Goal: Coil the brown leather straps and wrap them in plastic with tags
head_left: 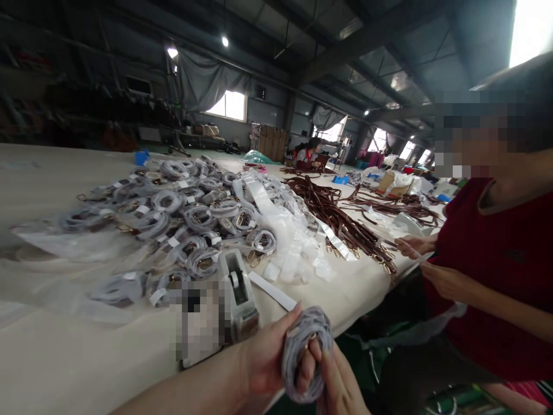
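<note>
A coiled strap in clear plastic wrap (pixel 295 351) is up at the table's front edge, between my two hands. My left hand (pixel 268 353) grips it from the left, thumb along the outer side, with fingertips showing in the middle of the ring beside a small gold-coloured clasp. Against the coil's lower right side, my right hand (pixel 343 383) is closed, its fingers partly hidden. Just left of the coil stands a tape dispenser (pixel 245 323). A white paper strip (pixel 273 291) lies behind my hands.
A heap of wrapped coiled straps (pixel 201 216) covers the table's middle, with loose plastic strips (pixel 280 230) beside it. Brown straps with gold clasps (pixel 345 222) lie farther right. A co-worker in red (pixel 488 248) holds a strip at right; another person (pixel 307 154) sits at the far end.
</note>
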Available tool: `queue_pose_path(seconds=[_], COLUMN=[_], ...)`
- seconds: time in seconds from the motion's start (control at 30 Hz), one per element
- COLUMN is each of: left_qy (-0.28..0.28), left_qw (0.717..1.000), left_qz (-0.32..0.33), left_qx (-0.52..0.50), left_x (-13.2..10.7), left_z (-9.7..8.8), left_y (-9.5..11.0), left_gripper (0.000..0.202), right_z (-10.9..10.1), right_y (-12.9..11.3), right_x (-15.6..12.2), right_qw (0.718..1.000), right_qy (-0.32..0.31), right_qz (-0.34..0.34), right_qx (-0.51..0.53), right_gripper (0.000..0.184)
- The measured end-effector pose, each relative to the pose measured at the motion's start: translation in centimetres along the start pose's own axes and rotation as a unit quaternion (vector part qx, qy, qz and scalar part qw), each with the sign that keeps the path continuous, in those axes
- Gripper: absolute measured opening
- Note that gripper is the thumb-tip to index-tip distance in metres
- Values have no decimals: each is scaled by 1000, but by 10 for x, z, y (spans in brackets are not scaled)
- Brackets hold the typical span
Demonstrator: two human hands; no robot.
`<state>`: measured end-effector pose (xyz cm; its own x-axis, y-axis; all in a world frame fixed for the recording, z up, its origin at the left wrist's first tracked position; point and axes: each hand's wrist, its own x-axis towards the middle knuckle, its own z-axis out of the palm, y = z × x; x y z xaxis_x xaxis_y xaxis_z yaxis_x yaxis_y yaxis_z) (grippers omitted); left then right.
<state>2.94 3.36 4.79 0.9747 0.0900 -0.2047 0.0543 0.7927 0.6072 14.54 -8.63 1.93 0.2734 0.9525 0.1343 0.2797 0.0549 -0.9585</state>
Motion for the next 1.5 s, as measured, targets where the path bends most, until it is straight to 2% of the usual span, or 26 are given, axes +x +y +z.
queue_pose_path(seconds=[0.03, 0.1, 0.17, 0.2, 0.27, 0.33, 0.4, 0.5, 0.6, 0.67, 0.73, 0.83, 0.9, 0.97, 1.03, 1.07, 1.17, 1.23, 1.27, 1.33, 1.37, 1.5], left_qy=[12, 85, 157, 154, 59, -27, -51, -10, 105, 166, 201, 263, 303, 328, 328, 319, 255, 170, 123, 61, 56, 123], left_qw=[999, 984, 932, 908, 873, 818, 784, 784, 791, 805, 827, 854, 852, 844, 847, 850, 847, 834, 823, 797, 785, 771], left_qz=[7, 91, 203, 224, 184, 131, 101, 85, 122, 156, 186, 230, 265, 292, 284, 268, 222, 199, 185, 159, 152, 183], left_qx=[29, 130, 256, 318, 448, 559, 611, 614, 591, 548, 491, 385, 334, 308, 307, 321, 409, 485, 523, 580, 598, 598], left_x=[2, 6, 7, 6, 2, -4, -7, -9, -7, -4, -1, 5, 9, 12, 13, 12, 8, 5, 4, 2, 1, 1], left_z=[-3, -10, -16, -17, -15, -9, -3, -3, -9, -13, -13, -10, -9, -8, -8, -8, -7, -6, -5, -4, -4, -3], left_y=[2, 6, 10, 10, 10, 8, 9, 15, 22, 22, 15, -2, -15, -23, -27, -27, -23, -21, -20, -20, -20, -18], left_gripper=[80, 71, 64, 66, 75, 76, 64, 51, 50, 49, 47, 41, 37, 35, 31, 30, 31, 41, 45, 48, 49, 49], right_z=[-7, -24, -38, -43, -47, -45, -43, -45, -51, -49, -40, -15, 0, 5, -3, -12, -42, -54, -55, -51, -47, -32], right_y=[-9, -27, -41, -46, -49, -46, -39, -27, -21, -19, -14, 0, 9, 13, 8, 3, -15, -25, -27, -28, -26, -21], right_x=[5, 9, 7, 4, 0, -3, -4, -1, 0, -3, -6, -8, -4, 2, 7, 9, 7, 3, 1, -1, -2, 0], right_qw=[1000, 997, 986, 976, 947, 930, 937, 964, 984, 990, 992, 992, 991, 991, 992, 993, 979, 952, 944, 946, 954, 980], right_qy=[-13, -37, -88, -125, -196, -225, -232, -198, -116, -76, -56, -7, 50, 95, 99, 77, -75, -184, -215, -220, -204, -133], right_qz=[-7, -26, -17, -2, 37, 66, 92, 120, 113, 103, 106, 123, 116, 94, 76, 74, 91, 95, 94, 100, 109, 108], right_qx=[-10, -63, -139, -180, -252, -284, -243, -127, -74, -57, -31, 22, 42, 28, -16, -47, -167, -225, -234, -216, -192, -100], right_gripper=[46, 39, 32, 29, 23, 21, 25, 32, 36, 37, 37, 44, 48, 48, 45, 42, 28, 19, 15, 12, 12, 21])
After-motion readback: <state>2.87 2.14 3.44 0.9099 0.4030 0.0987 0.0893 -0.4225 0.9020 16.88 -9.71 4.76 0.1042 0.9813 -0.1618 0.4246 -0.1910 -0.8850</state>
